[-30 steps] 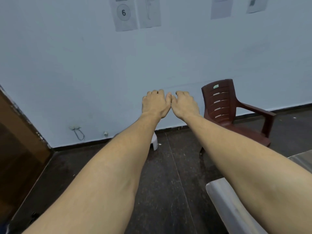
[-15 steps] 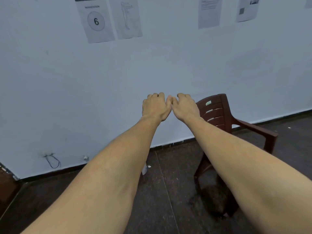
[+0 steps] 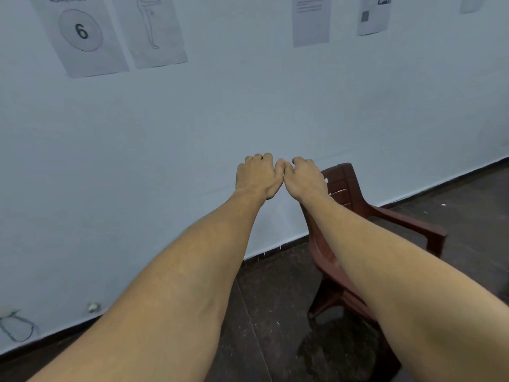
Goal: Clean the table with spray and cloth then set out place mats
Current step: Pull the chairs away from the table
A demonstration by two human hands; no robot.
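Note:
Both my arms are stretched straight out in front of me, backs of the hands up. My left hand and my right hand are side by side with the thumbs touching. The fingers of both are curled under and hold nothing. No table, spray bottle, cloth or place mat is in view.
A dark red plastic armchair stands against the pale wall, partly behind my right forearm. Several paper sheets hang on the wall, one with a circled 6. A cable hangs low on the wall at the left. The floor is dark tile.
The view has tilted up and swung to the right: the brown door and the white table corner have left the frame. My hands stay together, fingers curled.

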